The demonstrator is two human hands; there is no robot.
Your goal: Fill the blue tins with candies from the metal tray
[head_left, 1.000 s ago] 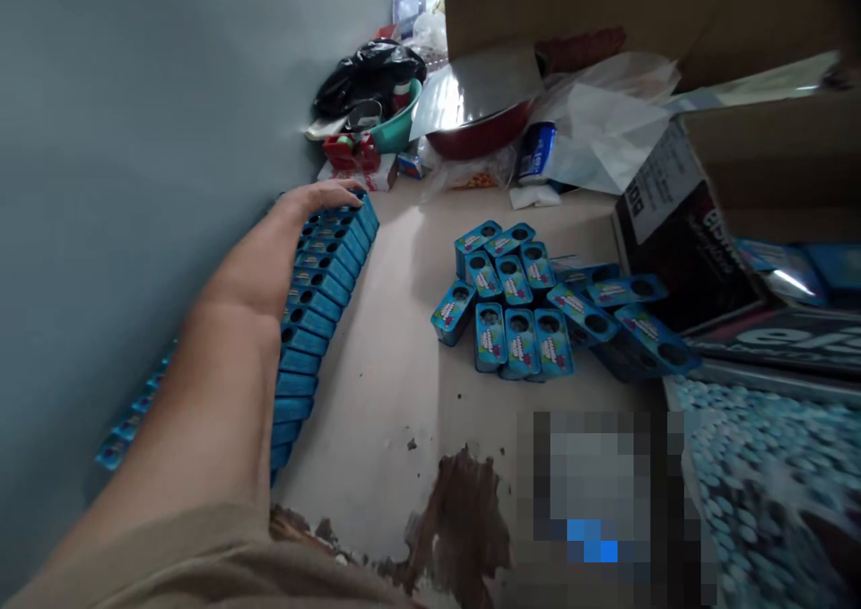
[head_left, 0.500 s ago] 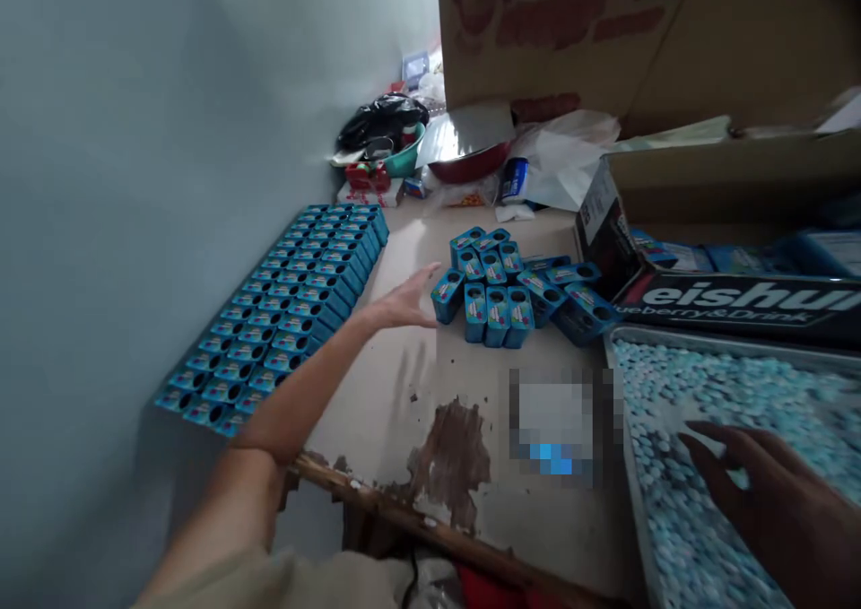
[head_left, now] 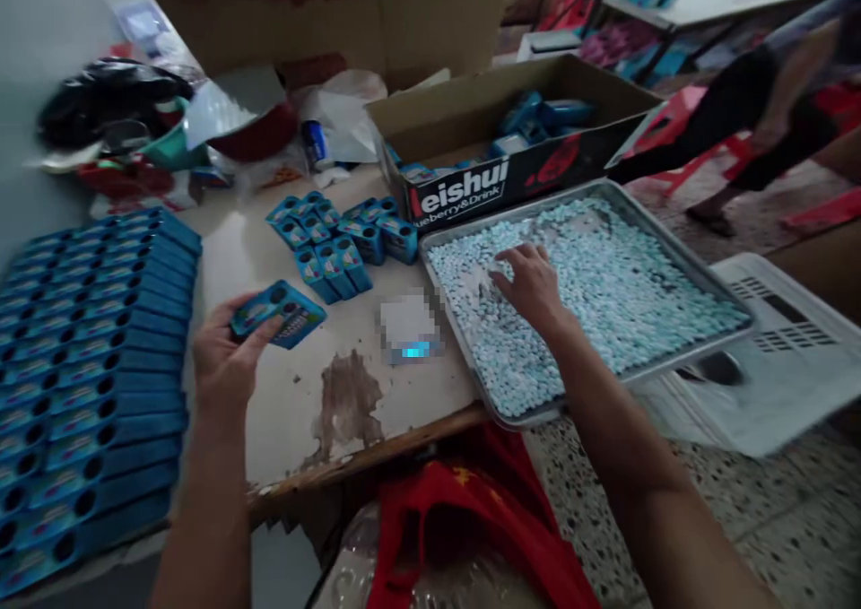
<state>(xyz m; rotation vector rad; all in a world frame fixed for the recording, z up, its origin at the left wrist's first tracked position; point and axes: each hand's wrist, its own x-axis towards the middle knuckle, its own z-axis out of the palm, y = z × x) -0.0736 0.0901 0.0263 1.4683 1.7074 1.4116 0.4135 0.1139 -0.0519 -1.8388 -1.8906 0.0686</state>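
My left hand (head_left: 225,344) grips a small blue box (head_left: 281,311) with a round dark hole in its top, thumb across its face, held above the table. On the right, my right hand (head_left: 530,284) is low over a metal tray (head_left: 673,223) spread with pale blue tablets (head_left: 498,362). Its fingers are bent and parted from the thumb; whether the tips touch tablets I cannot tell. A loose cluster of similar blue boxes (head_left: 329,268) stands between the hands, toward the back.
Packed rows of blue boxes (head_left: 100,340) line the left side. Behind the tray is an open carton (head_left: 471,192) with blue packs inside. A blurred-out patch (head_left: 410,322) covers something near the tray. Red bag (head_left: 457,519) below the table edge; a person (head_left: 773,98) at right.
My view has swung right. My left hand, open beside the cluster before, now holds a blue box nearer to me. My right hand is still over the tablets, now farther into the tray.
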